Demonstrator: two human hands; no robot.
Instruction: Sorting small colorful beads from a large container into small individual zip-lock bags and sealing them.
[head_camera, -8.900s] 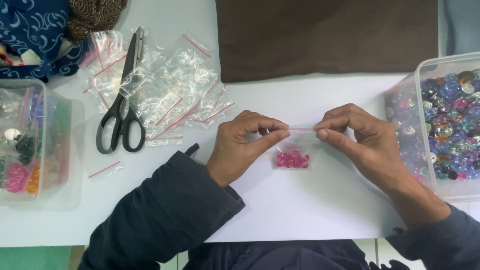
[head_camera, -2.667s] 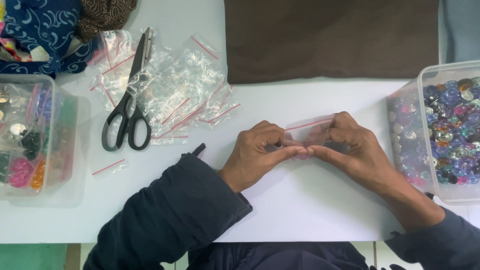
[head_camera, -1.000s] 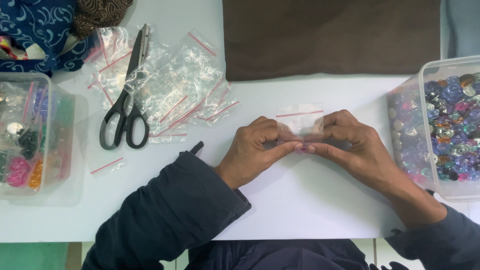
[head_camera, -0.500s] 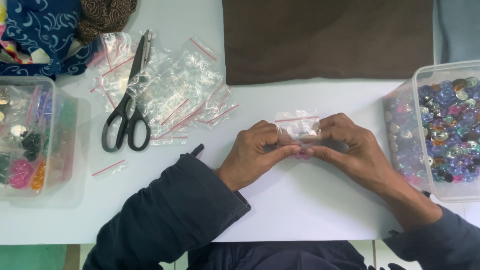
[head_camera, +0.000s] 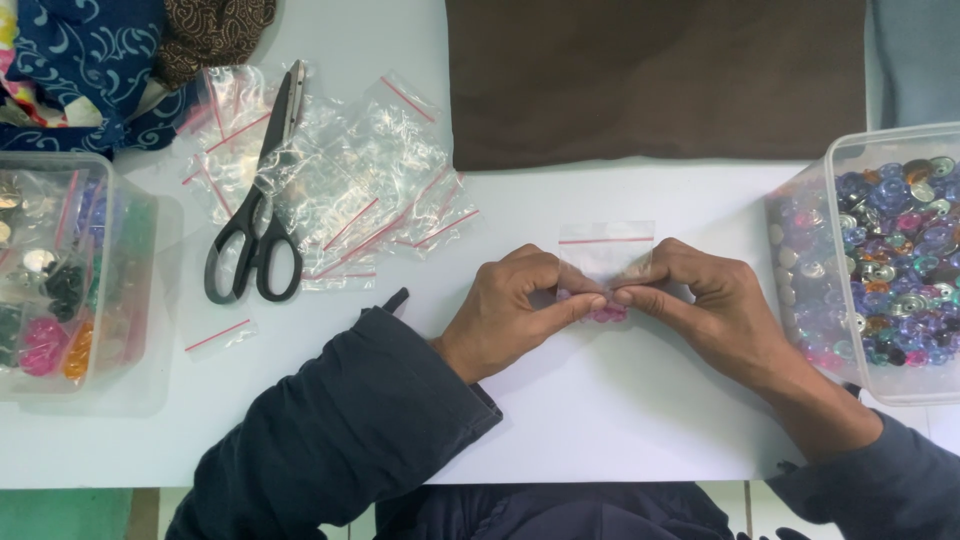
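Fingertips (head_camera: 598, 299) of both hands meet at the middle of the white table (head_camera: 560, 420), thumbs and forefingers clamped together on a small clear zip bag (head_camera: 606, 252). The left hand (head_camera: 510, 310) and the right hand (head_camera: 715, 310) each pinch the bag's lower part, so its red seal strip stands up and away from the person, flat and plain to see. Pink beads (head_camera: 606, 314) sit bunched in the bottom of the bag, just under the pinching fingers, which seems to keep them trapped there.

To the right, within easy reach, stands an open clear tub of purple and blue beads (head_camera: 895, 265). To the left lies a loose heap of empty zip bags (head_camera: 370, 190) with black-handled scissors (head_camera: 255, 220) resting on them. Farther left is another clear tub (head_camera: 60, 280) of mixed pieces. A brown cloth (head_camera: 655, 80) lies at the far edge.
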